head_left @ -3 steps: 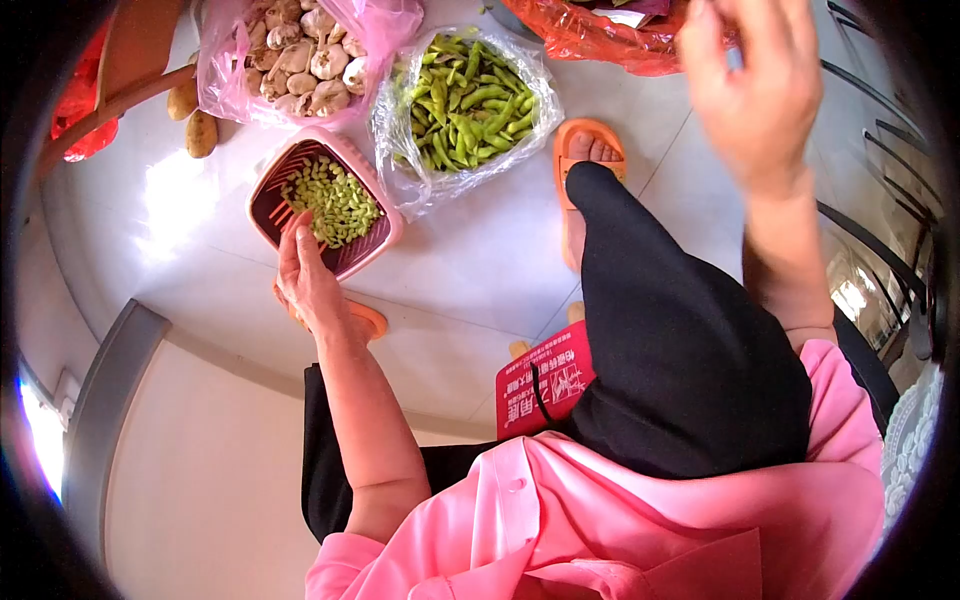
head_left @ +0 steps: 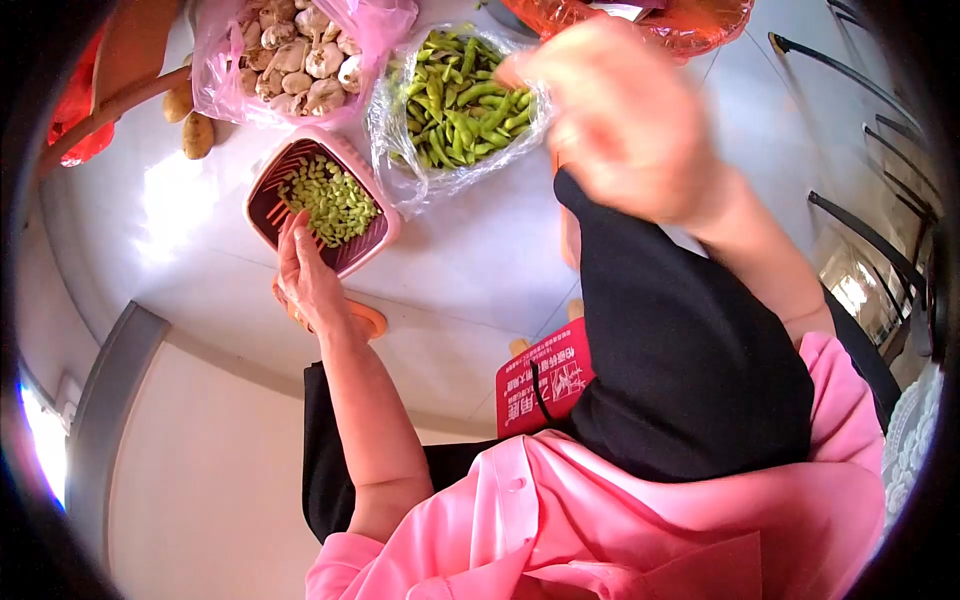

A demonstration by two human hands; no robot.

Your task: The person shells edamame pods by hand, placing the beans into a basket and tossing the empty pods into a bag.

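Observation:
My left hand [head_left: 308, 275] is at the near left edge of a pink basket [head_left: 352, 155], its fingers pressed together and angled over the rim. Whatever lies in those fingers is hidden. Inside the basket is a layer of shelled green beans [head_left: 345, 208]. My right hand [head_left: 630, 130] is smeared by motion, so its fingers cannot be read. It hovers beside a clear plastic bag [head_left: 425, 188] of green bean pods [head_left: 455, 105], covering part of the bag's right side.
A pink bag of garlic bulbs [head_left: 290, 65] stands behind the basket, with potatoes [head_left: 198, 135] to its left. At the back right lies a red plastic bag [head_left: 690, 35]. Dark metal legs [head_left: 860, 235] line the right. A red printed panel [head_left: 540, 380] shows beneath me.
My right hand has swung left and toward me, from the red bag to the right side of the pod bag. My left hand stays at the basket.

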